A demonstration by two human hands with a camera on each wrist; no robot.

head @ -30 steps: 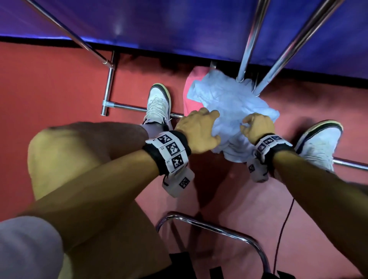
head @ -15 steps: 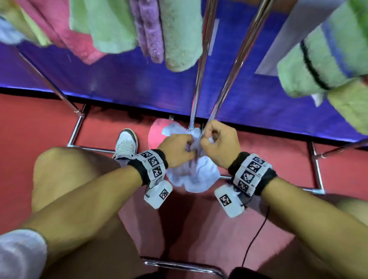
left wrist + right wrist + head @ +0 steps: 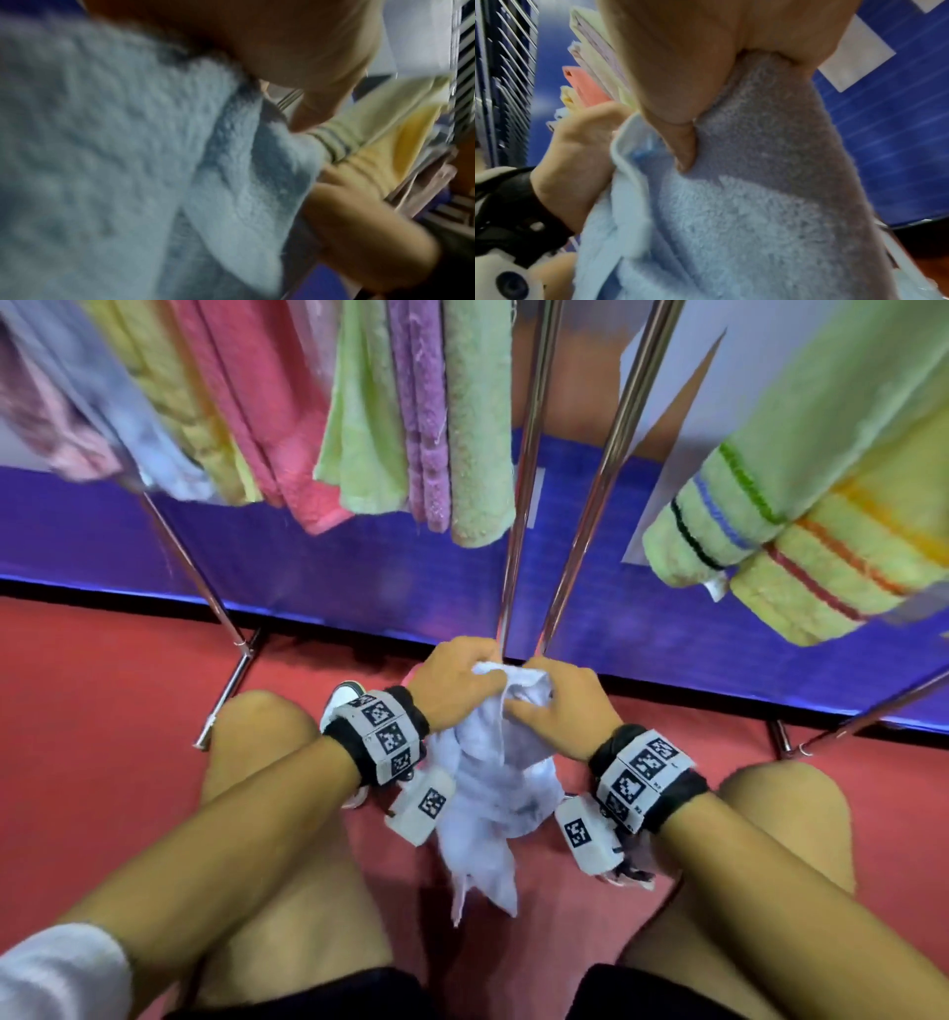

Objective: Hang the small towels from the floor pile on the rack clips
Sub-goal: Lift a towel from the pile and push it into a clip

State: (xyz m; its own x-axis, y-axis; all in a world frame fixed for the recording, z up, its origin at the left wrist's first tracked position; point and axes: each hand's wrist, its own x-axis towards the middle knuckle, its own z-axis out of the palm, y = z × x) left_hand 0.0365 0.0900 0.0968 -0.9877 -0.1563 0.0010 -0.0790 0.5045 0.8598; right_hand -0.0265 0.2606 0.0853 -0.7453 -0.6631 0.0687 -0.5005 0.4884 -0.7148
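Observation:
A pale blue small towel (image 3: pixel 488 788) hangs bunched between my two hands, off the red floor. My left hand (image 3: pixel 452 680) grips its top edge on the left and my right hand (image 3: pixel 560 706) grips the edge close beside it. The left wrist view is filled by the same blue towel (image 3: pixel 128 162), with my left hand's fingers (image 3: pixel 308 81) curled over its upper edge. In the right wrist view my right hand (image 3: pixel 680 101) pinches the towel (image 3: pixel 731 223), thumb pressed into the cloth. Above hang several towels on the rack (image 3: pixel 529 480). No clips show.
Pink, green, purple and yellow towels (image 3: pixel 359 413) hang at the upper left, striped green and yellow ones (image 3: pixel 796 521) at the upper right. Chrome rack poles (image 3: pixel 606 469) rise just behind my hands. A blue panel (image 3: pixel 359 577) backs the rack. My knees flank the towel.
I lifted the blue towel off the floor pile and brought both hands together on its top edge. My head tilted up, so the hanging towels came into view.

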